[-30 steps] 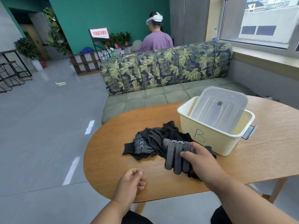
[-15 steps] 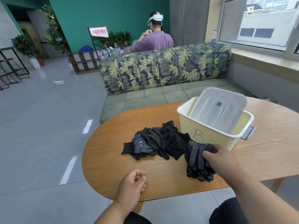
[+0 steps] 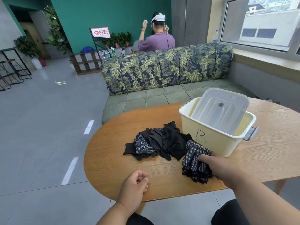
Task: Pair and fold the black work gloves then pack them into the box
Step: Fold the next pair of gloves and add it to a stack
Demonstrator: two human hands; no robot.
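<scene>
My right hand [image 3: 217, 168] grips a bunched dotted glove [image 3: 195, 161] at the near table [image 3: 113, 159] edge, just beside the front wall of the cream box [image 3: 215, 143] marked B. My left hand [image 3: 134, 185] is clenched in a loose fist on the wood, holding nothing. The rest of the black gloves [image 3: 160, 143] sit in a tangled pile left of the box, touching its corner area.

Risks as I judge them: the bundle in my grip looks crumpled, not flat, so if it goes in like this it is not a proper folded pair. Cannot tell if I hold one glove or two, so a mismatch is possible. The clear lid [image 3: 220, 109] is propped tilted inside the box and covers much of the opening; dropping gloves in could knock it or leave them sitting on top of it. The glove's lower part hangs near the table rim and could slide off if I let go.

Versus half a second ago: my right hand sits a bit further over the glove, bundle in roughly the same spot; a second ago that glove lay spread with fingers visible against the pile. Left fist barely moved
</scene>
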